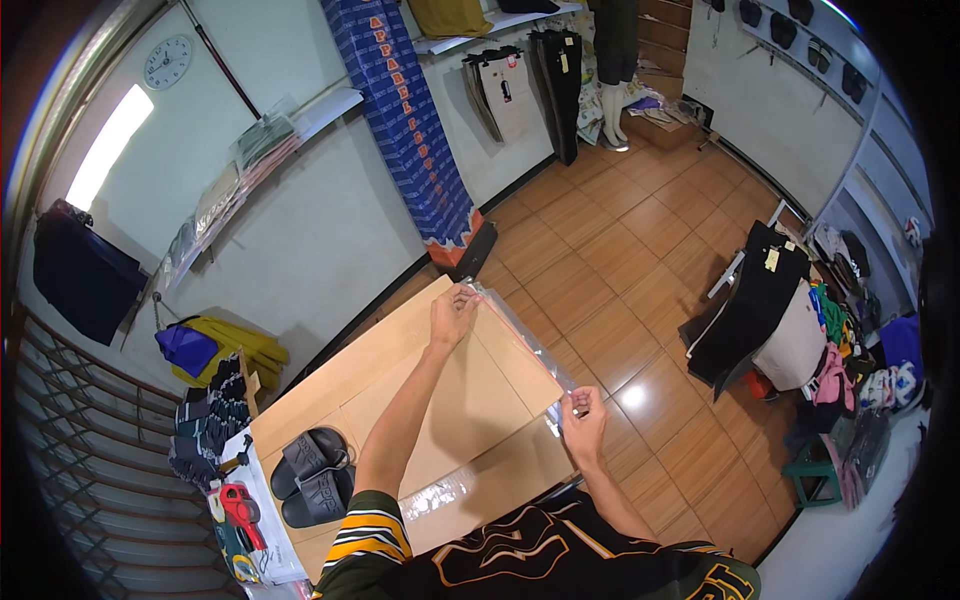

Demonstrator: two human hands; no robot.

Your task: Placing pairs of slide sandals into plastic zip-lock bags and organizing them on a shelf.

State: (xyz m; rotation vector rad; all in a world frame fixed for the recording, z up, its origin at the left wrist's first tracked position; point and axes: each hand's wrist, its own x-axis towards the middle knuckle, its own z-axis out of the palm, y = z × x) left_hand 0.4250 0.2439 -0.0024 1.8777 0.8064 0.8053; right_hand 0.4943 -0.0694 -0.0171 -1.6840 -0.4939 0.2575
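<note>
A cardboard-brown tabletop [375, 375] lies before me. Along its far right edge runs a clear plastic bag or sheet [536, 346] with a thin reddish line. My left hand [453, 311] pinches the plastic at the table's far corner. Farther down the same edge, my right hand [585, 416] holds the plastic between thumb and fingers, near the right corner. A pair of black Adidas slides [315, 480] rests on the left part of the table. A strip of clear plastic or tape [439, 495] lies on the surface near my left forearm.
A red tape dispenser [241, 514] sits on white plastic at the table's left end. Dark garments [214, 427] hang beside it. A blue printed pillar [405, 135] stands beyond the far corner. To the right are a clothes rack with black trousers [750, 292] and a green stool [814, 476].
</note>
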